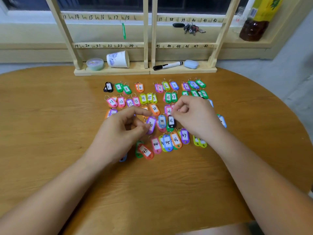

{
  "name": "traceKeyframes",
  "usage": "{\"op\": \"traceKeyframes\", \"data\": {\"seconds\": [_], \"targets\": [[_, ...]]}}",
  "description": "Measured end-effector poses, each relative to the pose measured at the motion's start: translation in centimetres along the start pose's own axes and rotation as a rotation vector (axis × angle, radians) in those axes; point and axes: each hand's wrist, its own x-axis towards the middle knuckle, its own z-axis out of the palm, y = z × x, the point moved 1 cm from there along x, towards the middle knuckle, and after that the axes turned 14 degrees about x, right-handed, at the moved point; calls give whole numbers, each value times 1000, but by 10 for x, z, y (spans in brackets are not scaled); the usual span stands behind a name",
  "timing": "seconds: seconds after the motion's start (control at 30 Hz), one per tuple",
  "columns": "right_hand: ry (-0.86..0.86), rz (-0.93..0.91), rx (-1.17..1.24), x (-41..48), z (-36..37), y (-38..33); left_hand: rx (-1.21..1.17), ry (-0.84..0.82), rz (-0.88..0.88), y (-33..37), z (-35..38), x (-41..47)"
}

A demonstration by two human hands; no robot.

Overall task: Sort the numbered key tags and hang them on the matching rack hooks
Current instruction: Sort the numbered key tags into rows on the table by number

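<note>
Round wooden table [50,116], person at 6 o'clock, both bare forearms reaching in. Numbered key tags [143,98] lie flat in rough rows over the table's middle, low numbers toward 12 o'clock, the forties nearest the person. Wooden rack [145,48] stands at the 12 o'clock edge, two bays; lower rails inked 19–24 and 43–48. One green tag [123,31] hangs from the upper left rail, between 17 and 18.

Left hand [125,128]: over the tags, fingers curled, thumb and forefinger pinching purple tag 30 [151,124]; tag tilted, top toward 1 o'clock.

Right hand [194,116]: at 3 o'clock of the left, apart from it, fingers curled in, thumb and forefinger tips together just above black tag 36 [171,122]. May be on its ring; too blurred there, cannot tell.

Blue tag 35 [162,121] lies between 30 and 36.

Rack base, left to right: green tub [94,63], tipped paper cup [117,59], black marker [167,65], pale blue case [191,64]. Bunch of keys [193,28] seen through the right bay under 39–40. Dark bottle [254,29] at 1 o'clock
</note>
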Motion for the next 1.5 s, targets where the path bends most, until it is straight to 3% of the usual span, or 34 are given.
{"op": "traceKeyframes", "data": {"seconds": [0.23,0.4,0.7,1.0,1.33,1.5], "targets": [[-261,-80,472,-15,14,-25,-164,27,-88,3,2,-2],[-240,-115,560,-16,24,-17,-255,10,-128,5,4,-3],[-263,-84,626,-23,24,-15,-182,-26,-119,2,4,-4],[132,2,581,-23,-39,29,122,18,11,2,9,-6],[512,-7,563,-1,-67,47,205,131,10,-2,-2,2],[551,27,463,19,-86,61,201,147,27,-3,-4,3]]}}
